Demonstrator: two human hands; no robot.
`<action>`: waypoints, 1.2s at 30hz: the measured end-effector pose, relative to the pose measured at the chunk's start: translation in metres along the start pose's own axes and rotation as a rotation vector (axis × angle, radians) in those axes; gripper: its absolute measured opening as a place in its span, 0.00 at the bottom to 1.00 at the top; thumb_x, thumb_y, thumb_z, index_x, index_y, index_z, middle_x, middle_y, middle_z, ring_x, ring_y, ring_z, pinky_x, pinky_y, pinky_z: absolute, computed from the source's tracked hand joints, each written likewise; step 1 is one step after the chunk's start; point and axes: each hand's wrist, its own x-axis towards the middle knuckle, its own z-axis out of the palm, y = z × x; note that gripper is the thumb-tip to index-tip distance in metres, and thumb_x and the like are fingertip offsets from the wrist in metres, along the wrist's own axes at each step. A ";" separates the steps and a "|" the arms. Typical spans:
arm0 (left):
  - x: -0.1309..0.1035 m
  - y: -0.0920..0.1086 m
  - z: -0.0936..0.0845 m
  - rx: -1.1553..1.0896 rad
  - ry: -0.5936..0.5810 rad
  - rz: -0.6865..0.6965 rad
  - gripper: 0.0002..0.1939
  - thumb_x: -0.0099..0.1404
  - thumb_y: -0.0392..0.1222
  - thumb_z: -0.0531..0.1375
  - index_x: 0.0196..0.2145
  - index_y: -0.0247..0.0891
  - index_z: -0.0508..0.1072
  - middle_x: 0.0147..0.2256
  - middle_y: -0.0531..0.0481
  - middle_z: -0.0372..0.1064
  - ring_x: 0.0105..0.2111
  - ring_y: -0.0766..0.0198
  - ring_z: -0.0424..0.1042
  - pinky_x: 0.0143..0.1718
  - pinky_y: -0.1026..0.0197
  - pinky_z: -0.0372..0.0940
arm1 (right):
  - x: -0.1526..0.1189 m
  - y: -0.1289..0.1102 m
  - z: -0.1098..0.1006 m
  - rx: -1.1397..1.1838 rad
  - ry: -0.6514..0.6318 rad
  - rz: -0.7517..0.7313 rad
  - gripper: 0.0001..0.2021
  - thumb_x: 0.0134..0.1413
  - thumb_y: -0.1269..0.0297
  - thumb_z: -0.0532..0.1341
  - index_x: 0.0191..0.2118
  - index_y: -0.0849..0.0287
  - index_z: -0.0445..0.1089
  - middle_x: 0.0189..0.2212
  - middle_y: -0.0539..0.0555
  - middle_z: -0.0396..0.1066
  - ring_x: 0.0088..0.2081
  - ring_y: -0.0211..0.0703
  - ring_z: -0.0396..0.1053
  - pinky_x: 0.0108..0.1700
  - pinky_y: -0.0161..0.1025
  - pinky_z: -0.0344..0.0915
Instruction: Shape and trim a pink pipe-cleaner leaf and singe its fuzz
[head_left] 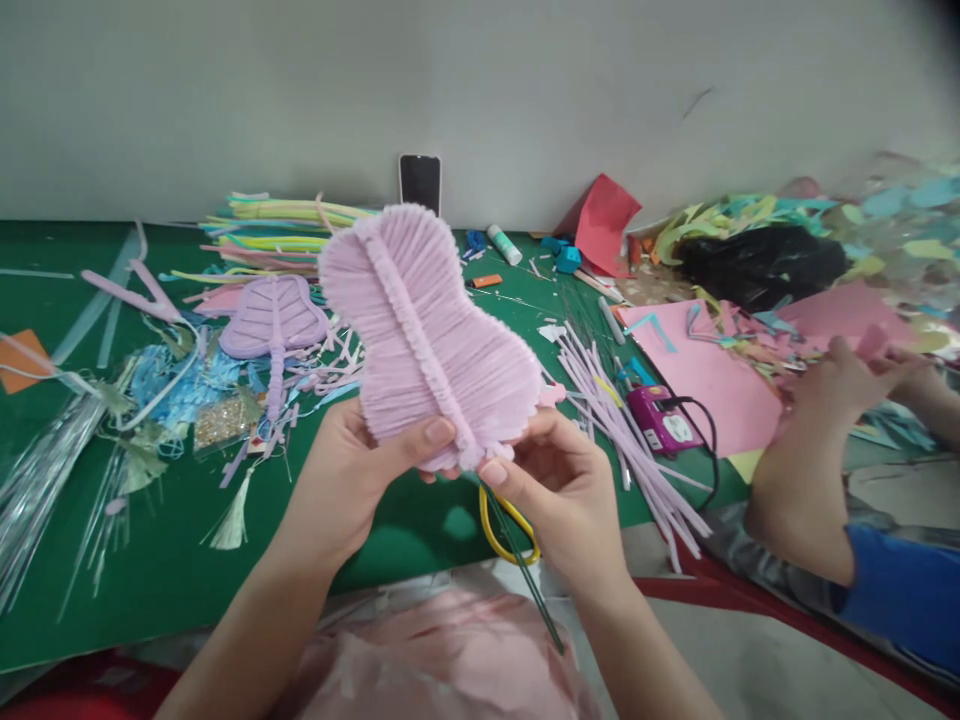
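Nearest to me, pink fabric [450,650] spreads below the lilac fuzzy piece [442,330], a two-lobed shape with a thick ridge down its middle, which I have raised over the green tabletop [405,548]. My left hand [352,470] grips its lower left, thumb pressed flat on the front; my right hand [570,475] pinches its bottom end between thumb and fingers. Thin dark green wires [536,585] dangle from that end, crossing a yellow loop [486,525]. To the lilac piece's lower left I find a pale tassel [232,520]; to its right, a spread of lilac stems [626,455] and, beyond them, a magenta device [664,420] with a black cord. Directly left of it lies a smaller lilac leaf shape [274,320]. Well to its right, a co-worker's hand [832,380] is over pink paper [720,385], its grip unclear to me. Behind the lilac piece I see a many-coloured bundle of stems [277,225] on the left, a glue stick [504,245] on the right, and a dark-screened phone [420,183] upright near the pale wall [480,100].
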 end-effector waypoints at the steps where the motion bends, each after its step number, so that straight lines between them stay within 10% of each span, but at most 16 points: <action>1: 0.000 0.000 0.000 0.001 -0.002 -0.003 0.07 0.55 0.42 0.72 0.23 0.40 0.79 0.20 0.56 0.74 0.21 0.70 0.70 0.23 0.69 0.65 | 0.000 0.000 -0.001 -0.030 -0.006 -0.030 0.11 0.40 0.64 0.75 0.28 0.54 0.72 0.26 0.46 0.72 0.27 0.37 0.71 0.30 0.34 0.71; 11: -0.001 -0.001 0.004 -0.143 -0.099 -0.084 0.08 0.55 0.44 0.72 0.25 0.39 0.79 0.20 0.55 0.74 0.19 0.70 0.70 0.20 0.70 0.64 | 0.003 0.005 -0.021 -0.370 -0.098 -0.577 0.07 0.53 0.72 0.67 0.34 0.51 0.75 0.27 0.49 0.76 0.29 0.41 0.73 0.33 0.41 0.70; 19: -0.001 -0.003 0.003 0.058 0.072 0.007 0.08 0.55 0.42 0.71 0.22 0.39 0.78 0.20 0.54 0.73 0.21 0.66 0.70 0.22 0.66 0.66 | 0.004 -0.018 -0.016 -1.126 -0.036 -0.968 0.12 0.49 0.82 0.61 0.31 0.54 0.67 0.25 0.51 0.70 0.28 0.42 0.66 0.31 0.40 0.66; 24: 0.000 -0.003 0.004 -0.020 0.012 -0.026 0.08 0.56 0.44 0.71 0.25 0.39 0.79 0.21 0.54 0.74 0.20 0.67 0.70 0.21 0.67 0.66 | -0.005 -0.018 -0.019 -0.807 -0.016 -0.720 0.10 0.52 0.77 0.64 0.37 0.54 0.71 0.32 0.52 0.74 0.34 0.42 0.72 0.37 0.40 0.70; 30: -0.001 0.001 0.008 -0.098 -0.032 -0.061 0.08 0.57 0.43 0.70 0.25 0.38 0.79 0.21 0.54 0.75 0.20 0.70 0.70 0.21 0.70 0.65 | -0.011 -0.003 -0.019 0.027 -0.137 0.096 0.09 0.52 0.56 0.69 0.39 0.52 0.76 0.30 0.50 0.77 0.29 0.40 0.74 0.32 0.36 0.72; 36: -0.002 0.002 0.008 -0.081 -0.036 -0.057 0.10 0.55 0.44 0.71 0.23 0.37 0.79 0.20 0.54 0.74 0.19 0.71 0.69 0.21 0.71 0.65 | 0.001 0.004 -0.015 0.293 -0.242 0.234 0.09 0.50 0.55 0.71 0.31 0.53 0.77 0.26 0.49 0.76 0.27 0.36 0.70 0.30 0.34 0.69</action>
